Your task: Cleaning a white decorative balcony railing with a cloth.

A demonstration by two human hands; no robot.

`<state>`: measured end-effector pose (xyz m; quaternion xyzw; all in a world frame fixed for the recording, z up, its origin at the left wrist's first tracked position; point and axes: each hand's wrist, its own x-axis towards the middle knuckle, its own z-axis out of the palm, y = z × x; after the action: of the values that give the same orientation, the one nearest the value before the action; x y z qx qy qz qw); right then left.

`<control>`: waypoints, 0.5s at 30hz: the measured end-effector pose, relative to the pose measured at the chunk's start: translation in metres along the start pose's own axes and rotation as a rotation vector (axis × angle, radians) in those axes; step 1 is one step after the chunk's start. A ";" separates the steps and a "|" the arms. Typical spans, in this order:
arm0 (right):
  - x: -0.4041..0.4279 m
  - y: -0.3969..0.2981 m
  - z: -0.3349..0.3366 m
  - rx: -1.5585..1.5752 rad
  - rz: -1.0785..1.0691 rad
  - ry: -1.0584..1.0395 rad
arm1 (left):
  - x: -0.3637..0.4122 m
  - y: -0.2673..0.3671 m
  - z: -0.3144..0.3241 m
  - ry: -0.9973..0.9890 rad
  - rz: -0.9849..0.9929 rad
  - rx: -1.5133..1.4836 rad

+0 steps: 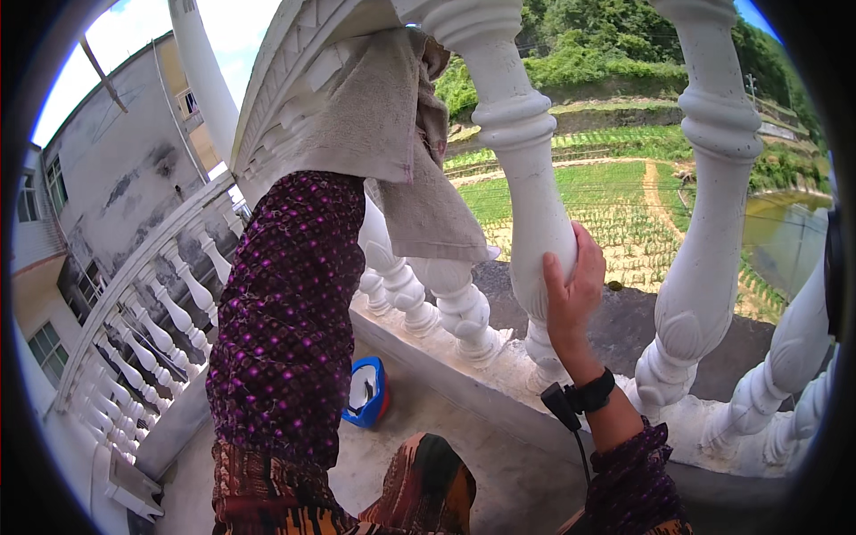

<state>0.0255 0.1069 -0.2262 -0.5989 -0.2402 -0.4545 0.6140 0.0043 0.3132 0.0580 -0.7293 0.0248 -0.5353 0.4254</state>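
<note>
My right hand (576, 294) is wrapped around the lower bulge of a white baluster (531, 174), thumb on the near side and fingers on the far side. A black strap (595, 391) with a cable sits on that wrist. A grey-beige towel (364, 107) hangs over the underside of the white handrail (287, 80), and one end drops in front of the balusters. My left arm, in a purple dotted sleeve (287, 301), reaches up to the towel. The towel hides my left hand, so its grip does not show.
A blue and red plastic basin (366, 391) with something white inside stands on the concrete floor (441, 428) beside the railing's base ledge (428, 348). Another balustrade (160, 274) runs along the left. A small white stool (130, 481) stands lower left. Fields (568, 207) lie beyond.
</note>
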 end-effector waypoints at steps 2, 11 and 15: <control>0.005 0.004 -0.004 0.017 0.002 -0.020 | -0.006 0.005 0.001 0.074 -0.058 -0.019; 0.002 0.005 -0.001 0.011 0.024 -0.002 | -0.075 -0.015 0.057 0.171 -0.296 -0.178; 0.001 0.001 0.002 0.023 0.029 0.002 | -0.081 -0.042 0.063 0.118 -0.384 -0.333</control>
<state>0.0271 0.1090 -0.2256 -0.5948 -0.2359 -0.4433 0.6277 0.0030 0.4173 0.0192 -0.7482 -0.0013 -0.6363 0.1879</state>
